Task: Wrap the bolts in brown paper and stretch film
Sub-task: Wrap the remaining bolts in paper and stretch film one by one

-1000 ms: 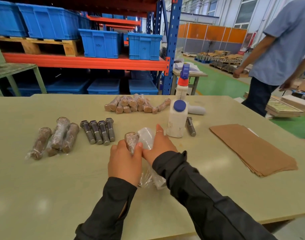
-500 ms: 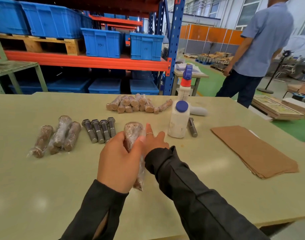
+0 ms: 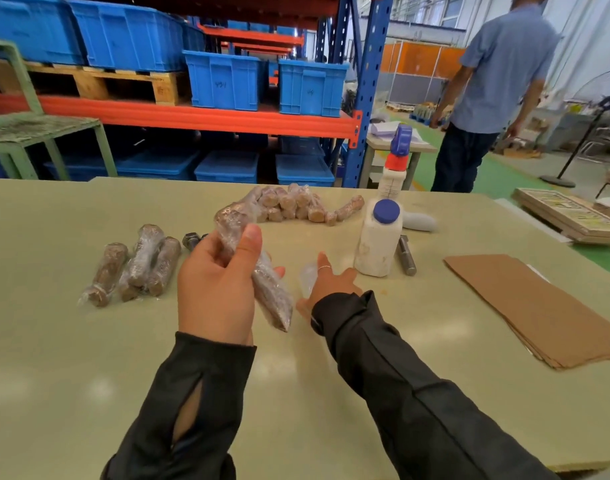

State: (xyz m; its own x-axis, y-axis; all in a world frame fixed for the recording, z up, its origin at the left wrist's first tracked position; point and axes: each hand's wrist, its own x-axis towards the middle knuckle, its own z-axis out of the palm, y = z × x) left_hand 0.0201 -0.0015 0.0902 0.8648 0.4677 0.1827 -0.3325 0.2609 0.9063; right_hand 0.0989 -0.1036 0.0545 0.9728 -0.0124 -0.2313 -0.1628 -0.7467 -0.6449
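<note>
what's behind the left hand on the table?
Behind the left hand, one bare bolt head shows on the table. The hand and its wrapped bolt hide anything further.

We are observing one wrapped bolt point(image 3: 262, 278), brown paper under clear film, tilting near-right to far-left above the table. Three film-wrapped bolts point(image 3: 137, 265) are lying side by side at the left. A pile of paper-wrapped bolts point(image 3: 289, 204) is sitting far centre. Brown paper sheets point(image 3: 538, 306) are lying stacked at the right. One bare bolt point(image 3: 407, 254) is lying right of centre.
</note>
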